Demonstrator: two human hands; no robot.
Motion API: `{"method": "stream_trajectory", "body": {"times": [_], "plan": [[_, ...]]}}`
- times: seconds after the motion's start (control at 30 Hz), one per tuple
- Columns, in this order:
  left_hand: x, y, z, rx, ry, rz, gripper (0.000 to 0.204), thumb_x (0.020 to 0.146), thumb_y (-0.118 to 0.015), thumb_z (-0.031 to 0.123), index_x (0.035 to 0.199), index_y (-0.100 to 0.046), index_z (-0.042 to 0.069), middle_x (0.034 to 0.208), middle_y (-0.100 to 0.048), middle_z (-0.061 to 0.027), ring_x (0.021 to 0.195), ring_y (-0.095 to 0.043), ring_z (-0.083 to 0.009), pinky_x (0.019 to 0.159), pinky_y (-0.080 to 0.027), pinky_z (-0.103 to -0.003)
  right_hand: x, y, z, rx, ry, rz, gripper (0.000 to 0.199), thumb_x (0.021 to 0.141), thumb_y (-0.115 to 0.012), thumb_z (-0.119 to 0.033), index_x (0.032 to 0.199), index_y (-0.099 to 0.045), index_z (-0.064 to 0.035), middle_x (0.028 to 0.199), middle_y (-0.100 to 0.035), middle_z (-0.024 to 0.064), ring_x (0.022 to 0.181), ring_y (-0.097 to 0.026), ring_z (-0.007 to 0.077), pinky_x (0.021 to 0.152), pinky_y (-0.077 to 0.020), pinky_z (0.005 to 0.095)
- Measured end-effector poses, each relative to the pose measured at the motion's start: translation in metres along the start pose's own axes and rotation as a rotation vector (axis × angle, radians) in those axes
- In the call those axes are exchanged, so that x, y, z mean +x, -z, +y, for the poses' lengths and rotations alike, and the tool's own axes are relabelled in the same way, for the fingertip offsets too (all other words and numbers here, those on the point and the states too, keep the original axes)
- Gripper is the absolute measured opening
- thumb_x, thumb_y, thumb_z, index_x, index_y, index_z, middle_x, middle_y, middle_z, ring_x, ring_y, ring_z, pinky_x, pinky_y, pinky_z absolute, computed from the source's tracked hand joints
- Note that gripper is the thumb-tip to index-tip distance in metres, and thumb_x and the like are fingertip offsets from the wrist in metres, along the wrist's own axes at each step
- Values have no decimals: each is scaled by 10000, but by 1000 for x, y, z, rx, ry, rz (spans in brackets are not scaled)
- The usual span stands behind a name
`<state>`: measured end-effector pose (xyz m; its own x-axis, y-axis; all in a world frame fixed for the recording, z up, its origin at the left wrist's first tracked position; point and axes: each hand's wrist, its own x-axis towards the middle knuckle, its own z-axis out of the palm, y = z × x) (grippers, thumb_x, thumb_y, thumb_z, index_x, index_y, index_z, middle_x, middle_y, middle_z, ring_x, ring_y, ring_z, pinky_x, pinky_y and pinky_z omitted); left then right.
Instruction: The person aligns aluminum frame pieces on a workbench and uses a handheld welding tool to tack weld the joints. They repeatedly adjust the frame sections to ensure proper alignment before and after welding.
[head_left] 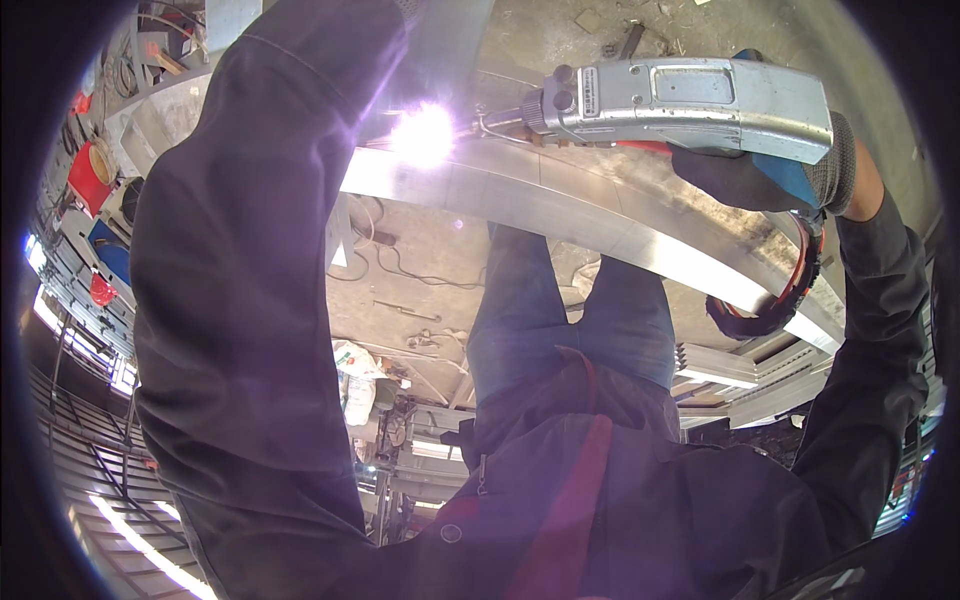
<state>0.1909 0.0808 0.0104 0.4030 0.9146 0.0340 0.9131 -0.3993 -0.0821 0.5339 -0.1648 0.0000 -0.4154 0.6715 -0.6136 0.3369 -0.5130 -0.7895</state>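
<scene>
My right hand (790, 178), in a dark and blue glove, grips a grey metal welding gun (690, 100) from below at the upper right. The gun's nozzle points left to a bright white-violet flare (424, 133) on the top edge of a curved shiny metal band (600, 215). The band sweeps from the flare down to the right. My left arm, in a dark sleeve (240, 260), rises across the left half of the picture toward the top. Its hand is out of sight past the upper edge.
Below the band are my legs in blue jeans (570, 310) on a concrete floor (420, 260) with cables and small tools. A red-and-black hose loop (790, 290) hangs under my right wrist. Stacked metal profiles (740, 375) lie at the right, red containers (88, 178) at the left.
</scene>
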Motion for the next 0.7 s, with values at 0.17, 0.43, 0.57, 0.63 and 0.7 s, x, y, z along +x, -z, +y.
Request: {"method": "stream_trajectory", "body": {"times": [0.17,0.43,0.57,0.63,0.7], "plan": [[0,1,0,-2,0,3,1159,785,-793,628,1677,-231,147,1674,-264,-251,1454,-410,-431,1165,-403,-529,-1,0,0,-3,1,-5,410,1051,-637,-138,1443,-629,-19,1370,-688,164,1095,-733,231,964,-592,322],[1,4,1,-15,-2,3,1162,779,-801,623,1674,-236,144,1669,-272,-251,1445,-419,-433,1159,-408,-531,-7,0,1,-32,13,-4,412,1059,-625,-141,1453,-621,-20,1381,-682,168,1093,-735,233,964,-592,323],[2,5,-1,-28,-13,2,1164,776,-806,621,1673,-238,143,1667,-275,-251,1440,-424,-435,1156,-411,-532,-34,11,-10,-111,9,-8,413,1063,-619,-143,1458,-617,-21,1386,-679,169,1092,-736,235,964,-592,324],[2,5,-1,-21,-16,30,1175,767,-816,616,1674,-239,142,1670,-268,-255,1443,-418,-437,1162,-406,-528,-57,21,-18,-193,6,-6,413,1065,-616,-143,1460,-615,-21,1388,-678,170,1091,-736,236,963,-592,324],[3,5,0,-25,-8,27,1179,768,-817,613,1677,-234,139,1674,-262,-259,1449,-409,-438,1173,-396,-523,-80,33,-21,-282,0,6,414,1068,-613,-144,1463,-613,-21,1391,-676,171,1090,-737,236,963,-592,324]]}}
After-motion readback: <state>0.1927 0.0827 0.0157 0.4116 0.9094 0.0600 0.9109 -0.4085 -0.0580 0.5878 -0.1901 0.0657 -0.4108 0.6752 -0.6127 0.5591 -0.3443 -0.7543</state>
